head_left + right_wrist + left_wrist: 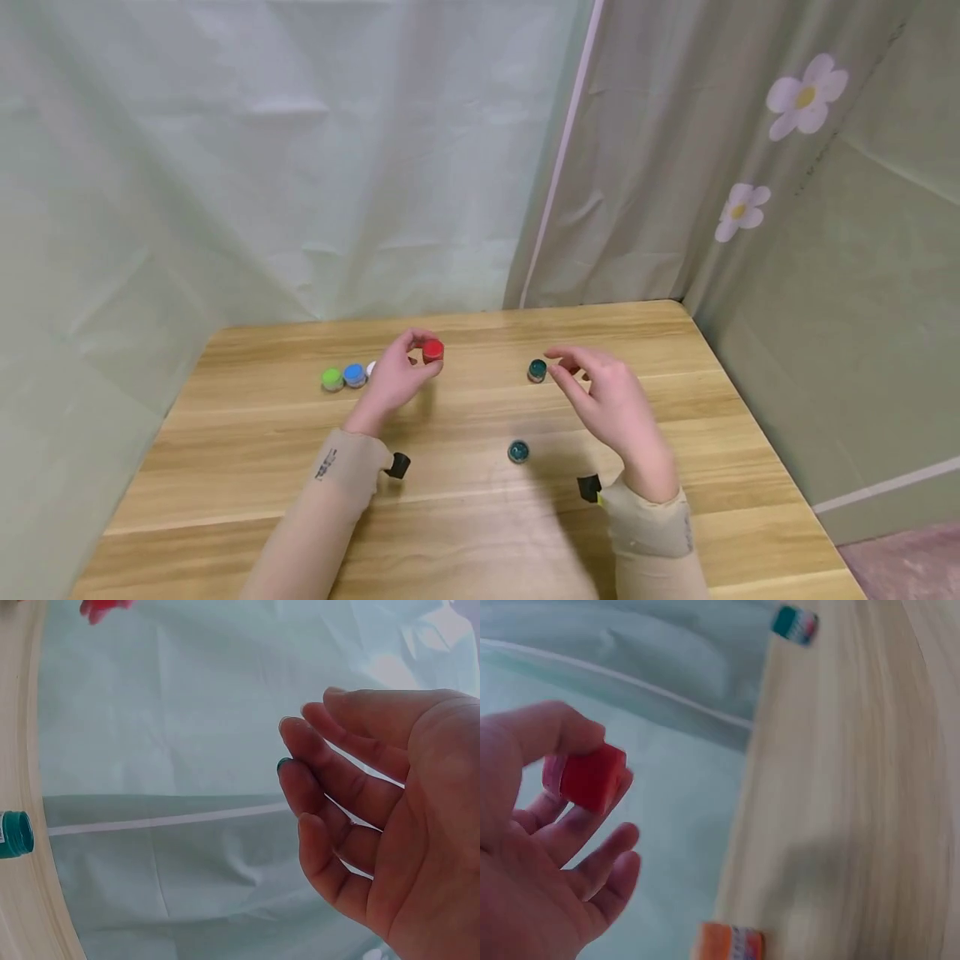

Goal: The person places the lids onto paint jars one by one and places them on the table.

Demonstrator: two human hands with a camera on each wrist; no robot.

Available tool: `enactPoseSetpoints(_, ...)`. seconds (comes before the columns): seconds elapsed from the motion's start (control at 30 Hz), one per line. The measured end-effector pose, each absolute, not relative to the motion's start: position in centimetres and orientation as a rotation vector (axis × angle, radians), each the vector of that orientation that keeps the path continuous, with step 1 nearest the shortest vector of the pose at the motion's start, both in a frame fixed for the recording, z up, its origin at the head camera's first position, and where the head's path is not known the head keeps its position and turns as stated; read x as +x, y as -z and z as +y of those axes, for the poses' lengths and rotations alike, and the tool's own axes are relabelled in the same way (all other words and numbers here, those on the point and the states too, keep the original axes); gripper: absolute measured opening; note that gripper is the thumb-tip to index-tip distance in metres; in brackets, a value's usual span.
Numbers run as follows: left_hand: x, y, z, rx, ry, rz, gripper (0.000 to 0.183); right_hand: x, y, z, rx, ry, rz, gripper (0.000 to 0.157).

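Observation:
My left hand (397, 375) pinches a small red paint jar (432, 351) between thumb and fingers, lifted above the table. In the left wrist view the red jar (592, 778) sits at the fingertips, while the other fingers are loosely bent. My right hand (611, 400) holds nothing; its bent fingers are spread just right of a dark green jar (537, 371). Nearer the front lies a teal jar (518, 452). In the right wrist view a teal jar (15, 834) shows its round rim, and my right hand's fingers (304, 787) mostly cover a bit of green.
Left of my left hand stand a green-topped jar (332, 380), a blue-topped jar (355, 375) and a partly hidden white one (371, 367). An orange jar (731, 943) appears in the left wrist view. Curtains hang behind the wooden table (450, 533).

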State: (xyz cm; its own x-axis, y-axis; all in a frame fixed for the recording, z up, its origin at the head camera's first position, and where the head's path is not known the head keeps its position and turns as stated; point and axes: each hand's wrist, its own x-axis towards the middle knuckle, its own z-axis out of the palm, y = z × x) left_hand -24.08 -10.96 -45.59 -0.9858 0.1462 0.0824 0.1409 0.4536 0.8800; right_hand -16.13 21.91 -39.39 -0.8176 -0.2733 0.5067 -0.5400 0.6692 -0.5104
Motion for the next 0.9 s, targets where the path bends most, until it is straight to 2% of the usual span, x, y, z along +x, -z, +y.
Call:
enactPoseSetpoints(0.17, -25.4, 46.5, -11.7, 0.246, -1.429, 2.804, 0.043, -16.2, 39.3, 21.6, 0.655, -0.935, -2.497, 0.02)
enactPoseSetpoints(0.47, -26.2, 48.5, -12.6, 0.275, -0.911, 3.089, 0.034, -16.2, 39.7, 21.1, 0.68, -0.943, -2.548, 0.016)
enactPoseSetpoints(0.9, -27.0, 50.0, -13.3, 0.322, -0.707, 3.144, 0.038, -16.7, 40.3, 20.7, 0.724, -0.966, -2.588, 0.014)
